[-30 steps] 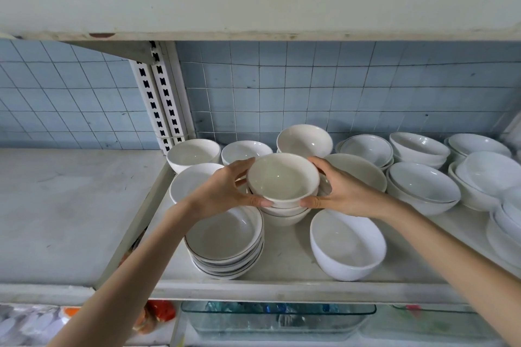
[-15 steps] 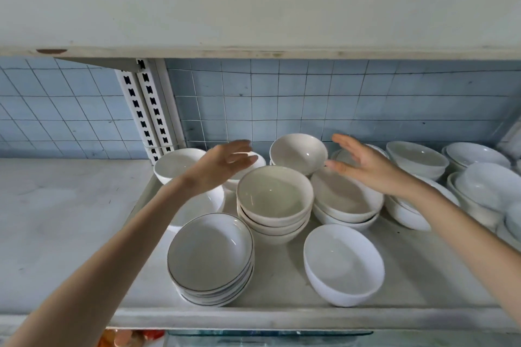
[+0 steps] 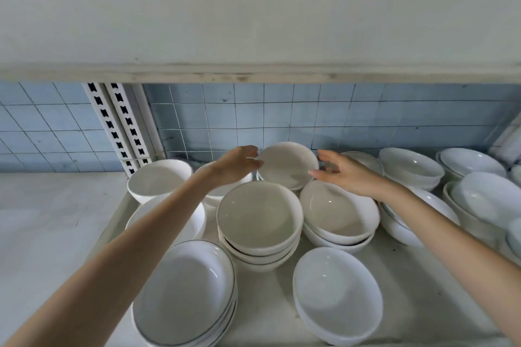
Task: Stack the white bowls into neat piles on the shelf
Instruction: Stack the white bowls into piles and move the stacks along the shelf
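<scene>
At the far middle of the shelf (image 3: 267, 298), left hand (image 3: 236, 165) and right hand (image 3: 348, 175), both open with fingers loosely spread, gripping nothing. Directly between them, the far bowl (image 3: 286, 167), round with no long axis, mouth seemingly tipped toward the near side. Fingertips of each hand right at its rim, left and right, neither clearly nearer; actual contact impossible to tell. Just nearer, the centre pile (image 3: 259, 214), probably the next destination.

Dim, soft light; wide-angle bending at edges; slight blur throughout.
</scene>
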A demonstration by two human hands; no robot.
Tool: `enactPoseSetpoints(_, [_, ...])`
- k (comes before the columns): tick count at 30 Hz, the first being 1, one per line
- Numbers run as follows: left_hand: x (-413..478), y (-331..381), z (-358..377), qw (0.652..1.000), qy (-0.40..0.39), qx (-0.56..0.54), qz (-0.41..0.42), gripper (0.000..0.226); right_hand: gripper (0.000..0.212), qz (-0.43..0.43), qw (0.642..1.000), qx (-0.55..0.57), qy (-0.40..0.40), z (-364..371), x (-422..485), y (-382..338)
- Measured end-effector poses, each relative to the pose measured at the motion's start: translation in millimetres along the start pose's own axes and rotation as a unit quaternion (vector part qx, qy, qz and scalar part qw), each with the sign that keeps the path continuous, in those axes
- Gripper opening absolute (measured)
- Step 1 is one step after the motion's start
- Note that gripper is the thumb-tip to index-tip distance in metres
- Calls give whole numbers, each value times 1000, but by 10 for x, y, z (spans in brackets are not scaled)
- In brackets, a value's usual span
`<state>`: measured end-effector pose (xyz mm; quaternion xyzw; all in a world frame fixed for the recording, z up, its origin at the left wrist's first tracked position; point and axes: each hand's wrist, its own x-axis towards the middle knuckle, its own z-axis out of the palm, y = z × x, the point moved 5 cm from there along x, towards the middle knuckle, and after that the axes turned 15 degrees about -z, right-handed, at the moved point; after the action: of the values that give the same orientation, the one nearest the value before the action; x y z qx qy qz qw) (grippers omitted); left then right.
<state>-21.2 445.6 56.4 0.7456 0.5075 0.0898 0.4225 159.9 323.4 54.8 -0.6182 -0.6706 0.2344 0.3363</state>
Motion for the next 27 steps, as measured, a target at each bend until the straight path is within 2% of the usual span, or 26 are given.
enactPoseSetpoints(3, [41, -34, 65, 999, -11, -35, -4, 15, 54, -15, 1000, 22, -8, 35, 39, 94])
enactPoseSetpoints(5, [65, -72, 99, 996, -36, -83, -16, 20, 33, -13, 999, 50, -2, 31, 61, 110])
enactPoseSetpoints(6, [70, -90, 117, 992, -49, -112, -22, 24, 31, -7, 998, 63, -4, 29, 70, 124])
enactPoseSetpoints(10, [47, -81, 146, 975, -81, -205, -40, 28, 39, 12, 997, 75, -9, 54, 95, 162])
enactPoseSetpoints(16, [38, -88, 135, 956, -38, -283, -65, 38, 45, 13, 995, 101, 16, 44, 96, 166])
enactPoseSetpoints(23, [-11, 53, -37, 943, 13, -334, -14, 37, 64, -44, 984, 156, 72, -35, 129, 19])
enactPoseSetpoints(27, [-87, 147, -168, 938, 24, -346, 11, 39, 79, -80, 988, 118, 66, -57, 126, -109])
